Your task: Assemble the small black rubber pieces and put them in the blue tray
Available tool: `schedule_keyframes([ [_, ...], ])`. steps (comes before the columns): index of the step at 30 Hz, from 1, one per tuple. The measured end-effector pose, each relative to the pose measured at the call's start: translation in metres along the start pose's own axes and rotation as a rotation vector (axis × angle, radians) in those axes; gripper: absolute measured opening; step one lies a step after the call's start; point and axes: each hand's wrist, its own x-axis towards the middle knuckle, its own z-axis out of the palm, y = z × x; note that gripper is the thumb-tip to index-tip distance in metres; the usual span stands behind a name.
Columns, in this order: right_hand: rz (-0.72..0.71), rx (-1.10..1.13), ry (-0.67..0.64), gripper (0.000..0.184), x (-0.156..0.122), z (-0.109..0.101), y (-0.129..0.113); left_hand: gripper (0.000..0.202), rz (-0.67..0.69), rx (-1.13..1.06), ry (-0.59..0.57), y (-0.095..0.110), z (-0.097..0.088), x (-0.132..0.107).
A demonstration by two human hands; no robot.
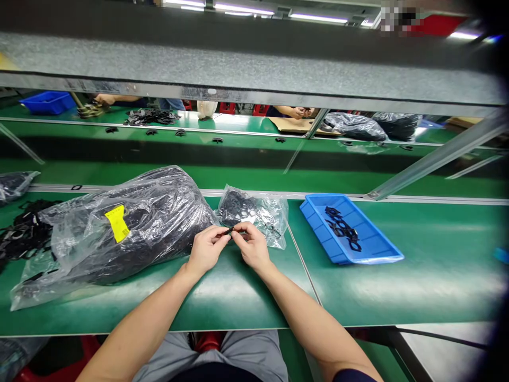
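Over the green table, my left hand (207, 246) and my right hand (251, 245) meet fingertip to fingertip. Both pinch a small black part (229, 231), mostly covered by my fingers, so its exact kind does not show. Just behind my right hand lies a small clear bag (274, 209) of black pieces. A large clear plastic bag (159, 223), full of dark parts and bearing a yellow label (117, 223), lies close to the left of my left hand.
A blue tray (377, 246) with several black parts (344, 228) stands to the right. Loose black parts (24, 233) are heaped at far left. Behind runs a green conveyor (246, 170); across it, other people's hands (298, 112) work. A metal strut (429, 159) slants at right.
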Motion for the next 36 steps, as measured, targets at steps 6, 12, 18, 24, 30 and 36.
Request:
schedule_keyframes([
  [6, 0.105, 0.147, -0.049, 0.017, 0.004, -0.002, 0.001, 0.018, 0.008, 0.012, -0.031, 0.001, -0.001, 0.000],
  [12, 0.170, 0.178, -0.117, 0.014, 0.009, -0.006, 0.001, 0.019, 0.003, 0.033, -0.045, 0.001, -0.001, 0.001],
  [18, 0.170, 0.178, -0.126, 0.018, 0.007, -0.004, -0.003, 0.022, -0.042, 0.017, 0.011, 0.002, -0.001, 0.002],
  [24, 0.237, 0.267, -0.092, 0.025, 0.000, 0.005, -0.004, 0.009, 0.000, 0.052, 0.133, 0.006, -0.002, 0.002],
  [30, 0.179, 0.245, -0.086, 0.021, -0.002, 0.005, -0.003, 0.008, 0.066, 0.092, 0.094, 0.011, -0.003, 0.002],
  [36, 0.161, 0.265, -0.114, 0.023, -0.002, 0.005, 0.002, 0.006, 0.040, 0.075, 0.047, 0.010, -0.004, 0.004],
])
